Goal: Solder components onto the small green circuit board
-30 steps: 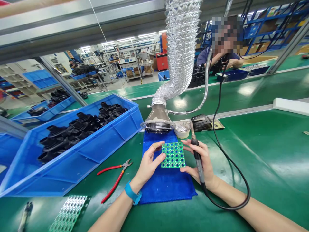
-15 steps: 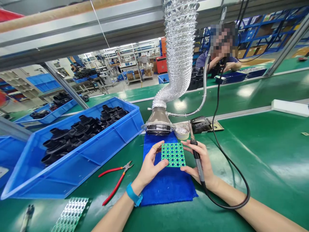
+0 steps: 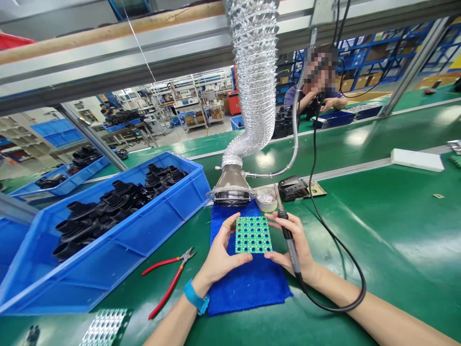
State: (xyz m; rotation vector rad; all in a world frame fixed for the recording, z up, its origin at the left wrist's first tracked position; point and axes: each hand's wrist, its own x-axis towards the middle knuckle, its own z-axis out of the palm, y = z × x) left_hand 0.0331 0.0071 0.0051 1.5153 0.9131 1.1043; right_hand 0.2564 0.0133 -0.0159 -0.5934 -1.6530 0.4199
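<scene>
A green circuit board (image 3: pixel 253 234) with rows of round holes is held up over a blue cloth (image 3: pixel 248 290). My left hand (image 3: pixel 221 254) grips its left side, thumb at the lower edge and fingers behind the upper corner. On the other side, my right hand (image 3: pixel 302 250) steadies the board's right edge with thumb and fingertips. That same hand carries a soldering iron (image 3: pixel 291 247), its tip pointing up and away from the board. Just beyond the board sits a round tin (image 3: pixel 266 202) with shiny silvery contents. Red-handled cutters (image 3: pixel 169 283) lie spread on the bench left of the cloth.
A fume hood (image 3: pixel 232 185) on a silver duct hangs low behind the board. A blue crate (image 3: pixel 173 206) of black parts fills the left. Another perforated board (image 3: pixel 104 327) lies front left. The iron's cable (image 3: pixel 355 259) loops over my right forearm. A co-worker (image 3: pixel 313 96) sits opposite.
The view has shifted slightly, so most things sit a little further left. My left thumb has slid from the board's face to its lower edge. Both hands still hold the board.
</scene>
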